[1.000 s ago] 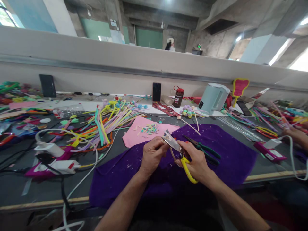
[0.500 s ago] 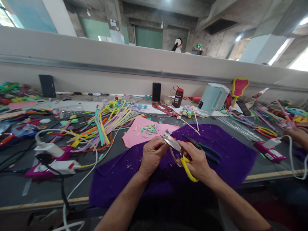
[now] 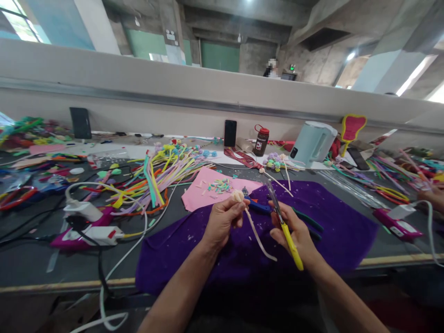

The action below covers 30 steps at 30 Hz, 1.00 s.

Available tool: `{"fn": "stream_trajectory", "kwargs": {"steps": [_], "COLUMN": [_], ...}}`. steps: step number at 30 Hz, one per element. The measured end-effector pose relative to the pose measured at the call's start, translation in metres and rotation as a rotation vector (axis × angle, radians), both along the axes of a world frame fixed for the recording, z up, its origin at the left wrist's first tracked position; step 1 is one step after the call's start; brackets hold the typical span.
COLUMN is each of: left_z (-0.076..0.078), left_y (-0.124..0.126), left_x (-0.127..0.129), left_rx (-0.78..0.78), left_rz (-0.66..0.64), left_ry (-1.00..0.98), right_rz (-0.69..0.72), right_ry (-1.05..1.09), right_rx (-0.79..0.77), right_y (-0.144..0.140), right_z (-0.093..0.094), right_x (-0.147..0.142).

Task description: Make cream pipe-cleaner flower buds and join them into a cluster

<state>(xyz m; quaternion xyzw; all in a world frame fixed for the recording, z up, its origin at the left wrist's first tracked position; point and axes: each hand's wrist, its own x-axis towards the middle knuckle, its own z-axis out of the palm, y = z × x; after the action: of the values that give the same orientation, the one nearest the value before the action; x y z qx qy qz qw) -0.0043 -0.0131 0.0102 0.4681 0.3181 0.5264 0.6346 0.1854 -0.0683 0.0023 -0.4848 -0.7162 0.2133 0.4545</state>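
Note:
My left hand (image 3: 222, 222) pinches a small cream pipe-cleaner bud (image 3: 237, 196) whose thin stem (image 3: 257, 236) trails down to the right over the purple cloth (image 3: 340, 226). My right hand (image 3: 294, 231) grips yellow-handled scissors (image 3: 282, 222), blades pointing up and away, a little right of the bud and not touching it. Blue-handled pliers (image 3: 258, 206) and green-handled pliers (image 3: 308, 221) lie on the cloth just behind my hands.
A pink sheet (image 3: 201, 192) with cut coloured bits lies beyond the cloth. A heap of coloured pipe cleaners (image 3: 156, 173) and two glue guns (image 3: 86, 233) (image 3: 397, 217) flank it. A phone (image 3: 230, 133), bottle (image 3: 261, 140) and kettle (image 3: 312, 143) stand at the back. Another person's hand (image 3: 432, 196) is at right.
The scissors have come away from the bud and swung upright to the right. My left hand now holds the bud up with its stem hanging free.

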Motion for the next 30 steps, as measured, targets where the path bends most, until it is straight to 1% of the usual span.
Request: {"fn": "stream_trajectory", "kwargs": {"steps": [2, 5, 11, 14, 16, 21, 30], "left_z": [0.001, 0.001, -0.002, -0.003, -0.003, -0.003, -0.003], "left_y": [0.0, 0.0, 0.002, 0.001, 0.0, -0.001, -0.001], "left_x": [-0.001, -0.001, 0.0, -0.001, -0.001, 0.0, 0.0], "left_rx": [-0.034, -0.046, -0.01, 0.036, 0.059, 0.083, 0.14], "left_rz": [-0.027, -0.032, -0.047, -0.051, -0.051, -0.037, -0.038], "left_ry": [-0.043, -0.059, -0.018, 0.004, 0.008, 0.078, 0.148], "right_rz": [-0.027, -0.079, -0.152, -0.161, -0.168, -0.177, -0.173], "right_ry": [-0.015, -0.092, -0.284, -0.36, -0.393, -0.435, -0.431], "right_rx": [-0.031, -0.013, 0.151, 0.238, 0.27, 0.301, 0.313], "right_y": [-0.002, -0.004, -0.005, -0.003, -0.002, 0.002, 0.006], "right_z": [-0.001, -0.003, -0.005, -0.006, -0.007, -0.008, -0.008], "right_x": [0.0, -0.002, -0.007, -0.007, -0.007, -0.007, -0.009]}}
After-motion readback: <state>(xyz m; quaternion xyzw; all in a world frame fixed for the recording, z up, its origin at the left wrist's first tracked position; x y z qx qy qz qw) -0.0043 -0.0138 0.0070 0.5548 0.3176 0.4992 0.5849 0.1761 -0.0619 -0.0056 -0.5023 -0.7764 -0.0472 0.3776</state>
